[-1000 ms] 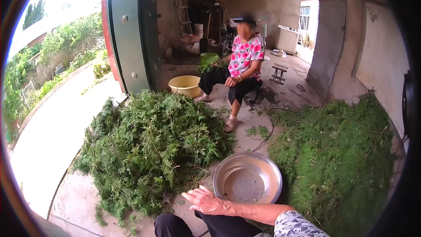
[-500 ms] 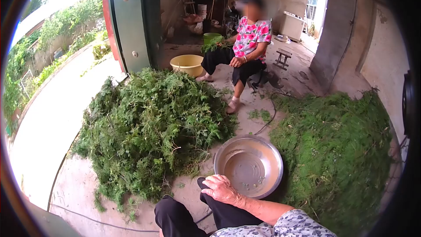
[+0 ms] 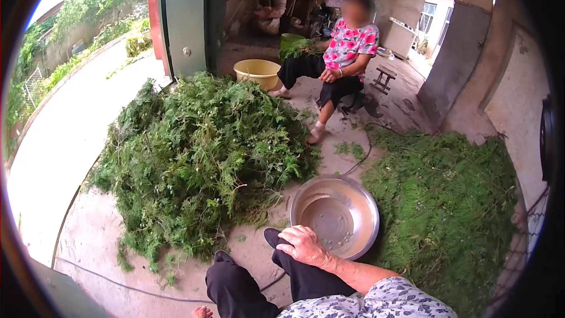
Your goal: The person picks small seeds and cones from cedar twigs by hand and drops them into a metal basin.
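My right hand (image 3: 303,245) rests on my right knee, its fingers laid over the dark trouser cloth and nothing held. Just beyond it stands a wide metal basin (image 3: 366,212) with several small pale-green round bits at the bottom. Only a small part of my left hand (image 3: 202,312) shows at the lower edge, beside my left leg; its grip is hidden. In front and to the left rises a large heap of cut evergreen branches (image 3: 206,159). A second, finer-looking green heap (image 3: 441,212) lies to the right of the basin.
Another person (image 3: 350,47) sits opposite, a green sprig in one hand, near a yellow basin (image 3: 257,70) and a green bucket (image 3: 288,40). A low stool (image 3: 384,78) stands behind. A dark cable (image 3: 135,288) crosses the floor. A green door (image 3: 189,17) is at left.
The view has shifted and tilted slightly. Part of my left hand has come into sight at the bottom edge. My right hand stays on the knee.
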Motion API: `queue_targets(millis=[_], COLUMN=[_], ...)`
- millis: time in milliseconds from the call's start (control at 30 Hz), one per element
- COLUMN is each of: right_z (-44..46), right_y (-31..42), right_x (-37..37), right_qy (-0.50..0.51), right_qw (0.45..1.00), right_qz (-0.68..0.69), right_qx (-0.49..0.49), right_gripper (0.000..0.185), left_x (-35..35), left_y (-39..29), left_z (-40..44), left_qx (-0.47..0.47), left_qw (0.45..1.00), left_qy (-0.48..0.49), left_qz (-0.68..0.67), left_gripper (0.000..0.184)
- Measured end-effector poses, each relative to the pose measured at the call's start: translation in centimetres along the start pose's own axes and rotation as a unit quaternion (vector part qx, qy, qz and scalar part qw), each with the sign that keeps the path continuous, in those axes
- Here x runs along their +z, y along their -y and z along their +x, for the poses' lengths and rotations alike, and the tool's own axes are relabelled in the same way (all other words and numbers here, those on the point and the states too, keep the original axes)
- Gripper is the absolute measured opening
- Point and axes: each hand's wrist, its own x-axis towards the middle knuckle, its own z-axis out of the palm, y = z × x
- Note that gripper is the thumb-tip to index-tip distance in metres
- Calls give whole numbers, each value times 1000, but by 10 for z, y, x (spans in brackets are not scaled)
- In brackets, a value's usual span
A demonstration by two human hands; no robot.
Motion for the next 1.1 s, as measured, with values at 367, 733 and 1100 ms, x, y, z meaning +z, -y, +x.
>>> queue_targets(millis=[367,733,1100], right_z=[0,40,191], right_y=[21,60,143], right_x=[-45,-156,-220], right_qy=[-150,-183,-288], right_qw=[986,907,663], right_qz=[47,-193,-496], right_qx=[-53,-327,-480], right_gripper=[71,101,58], left_x=[27,-9,51], left_y=[3,100,-11], left_z=[-12,85,-109], left_qx=[-20,326,496], left_qw=[991,729,378], left_qy=[48,15,-188], left_qz=[126,602,759], left_gripper=[59,48,53])
